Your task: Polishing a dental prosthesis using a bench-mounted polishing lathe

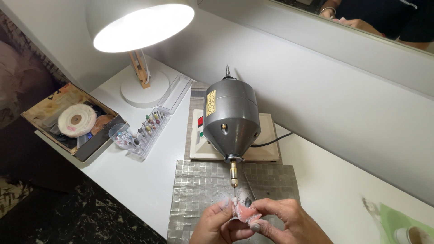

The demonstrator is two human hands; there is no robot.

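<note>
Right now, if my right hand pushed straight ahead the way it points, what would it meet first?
Probably the small bit on the grey motor's spindle, just beyond the pink denture that the right hand holds; depth is unclear.

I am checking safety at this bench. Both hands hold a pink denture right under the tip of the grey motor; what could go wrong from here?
1. The fingertips are bare and close to the burr; a slip might cut them.
2. The pink denture, pinched between left hand and right hand, could catch and be thrown.
3. Dust already coats the hands and the foil mat; it may fly toward the face.
</note>
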